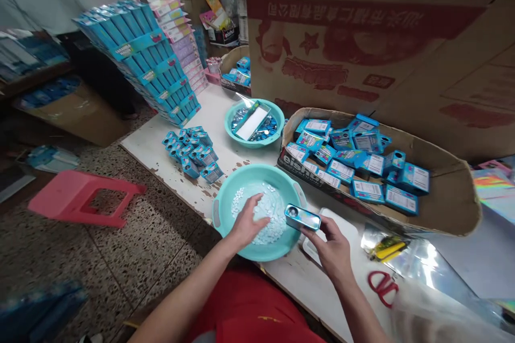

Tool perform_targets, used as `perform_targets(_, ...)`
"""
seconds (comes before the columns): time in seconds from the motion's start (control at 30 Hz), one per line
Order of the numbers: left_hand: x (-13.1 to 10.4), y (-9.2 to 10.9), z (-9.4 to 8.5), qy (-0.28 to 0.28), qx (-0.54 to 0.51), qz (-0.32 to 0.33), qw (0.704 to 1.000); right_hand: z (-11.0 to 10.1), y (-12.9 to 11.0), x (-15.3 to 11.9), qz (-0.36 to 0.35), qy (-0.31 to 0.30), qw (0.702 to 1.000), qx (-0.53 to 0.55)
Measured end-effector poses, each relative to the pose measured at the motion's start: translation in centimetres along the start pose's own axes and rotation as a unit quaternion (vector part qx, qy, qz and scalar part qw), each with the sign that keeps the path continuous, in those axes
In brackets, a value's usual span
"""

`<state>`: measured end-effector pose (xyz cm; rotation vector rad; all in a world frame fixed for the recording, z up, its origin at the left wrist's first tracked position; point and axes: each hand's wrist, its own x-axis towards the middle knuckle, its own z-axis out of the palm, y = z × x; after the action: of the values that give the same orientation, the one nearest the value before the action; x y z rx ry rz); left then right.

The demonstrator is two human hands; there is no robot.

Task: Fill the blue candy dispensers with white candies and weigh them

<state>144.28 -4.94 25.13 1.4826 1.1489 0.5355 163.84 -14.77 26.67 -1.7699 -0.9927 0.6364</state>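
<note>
Over the turquoise basin [225, 185] of small white pieces [276, 220], my left hand [246, 225] is held with thumb and fingers apart; nothing shows between them. My right hand [333, 246] grips a small shiny blue box [302, 217] at the basin's right rim. The box has a round hole in its end face, which is turned up and toward the left. Behind the basin stands a second turquoise bowl [257, 144] with shiny round pieces and an open tray [253, 122] on top.
A cut carton [446, 182] of blue boxes lies right. Small boxes [193, 153] stand left of the basin, with tall stacked packs [140, 59] behind. Red scissors [383, 286] and yellow cutters [388, 251] lie at right; a red stool [64, 195] is left.
</note>
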Motion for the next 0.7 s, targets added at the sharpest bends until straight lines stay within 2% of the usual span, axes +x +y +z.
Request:
perform_targets(0.1,-0.8,2.2,-0.4,-0.063,0.084,0.134,0.985,2.8,-0.9,-0.4,-0.009,-0.062,0.997,0.046)
perform_targets(0.17,-1.3,3.6,-1.2,-0.064,0.154,0.171,0.971,4.1,-1.2,-0.8,0.003,-0.091,0.991,0.101)
perform_targets(0.23,-1.7,4.2,-2.9,-0.014,0.188,0.158,0.969,4.6,-0.8,-1.2,0.026,-0.094,0.985,0.141)
perform_targets(0.33,-2.3,3.1,-7.3,0.135,0.169,0.077,0.973,4.0,0.4,-1.0,0.068,-0.064,0.99,0.109)
perform_targets(0.43,-2.7,-0.5,-12.6,0.279,0.171,-0.047,0.944,3.9,0.6,0.3,0.081,-0.047,0.993,0.069)
perform_targets(0.5,-2.6,-4.2,-15.6,0.335,0.201,-0.117,0.913,5.3,0.0,1.5,0.039,-0.064,0.995,0.061)
perform_targets(0.6,-1.2,-9.7,-18.6,0.402,0.213,-0.209,0.866,10.0,-1.4,3.7,-0.065,-0.118,0.99,0.049)
perform_targets(0.7,2.5,-13.8,-20.2,0.446,0.194,-0.233,0.842,17.1,-2.1,6.8,-0.128,-0.183,0.974,0.021)
